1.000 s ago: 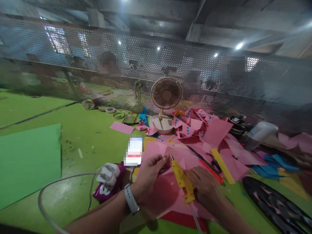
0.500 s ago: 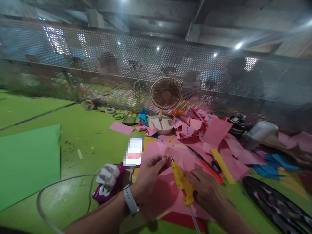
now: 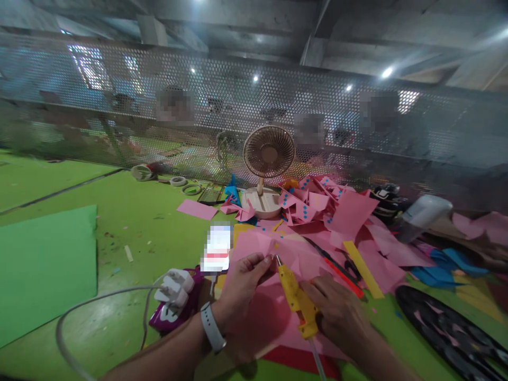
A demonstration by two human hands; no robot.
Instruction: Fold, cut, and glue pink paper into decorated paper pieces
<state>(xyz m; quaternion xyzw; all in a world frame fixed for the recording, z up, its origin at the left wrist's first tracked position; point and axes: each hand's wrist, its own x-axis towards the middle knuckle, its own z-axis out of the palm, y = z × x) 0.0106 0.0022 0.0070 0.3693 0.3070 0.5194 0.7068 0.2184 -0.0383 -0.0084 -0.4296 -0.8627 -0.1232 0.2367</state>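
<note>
My right hand [image 3: 333, 304] is wrapped round a yellow hot glue gun [image 3: 294, 296], with a glue stick [image 3: 316, 357] protruding from its back end. The gun's metal nozzle points up and left, close to the fingertips of my left hand [image 3: 250, 278]. Those fingertips are pinched together; whatever they hold is too small to make out. Both hands are above sheets of pink paper [image 3: 273, 312] on the green table. A watch with a light strap [image 3: 213, 327] is on my left wrist.
A small fan [image 3: 270, 153] stands behind, beside a heap of folded pink paper [image 3: 317, 201]. Left of my hands lie a lit phone [image 3: 217, 248] and a purple block with white plugs [image 3: 174, 296]. To the right are a red-and-black cutter [image 3: 343, 277], a yellow strip [image 3: 363, 270] and a black tray [image 3: 440, 317].
The glue gun's nozzle has come slightly nearer to my left fingertips. Both hands keep the same grip, and the view has shifted a little.
</note>
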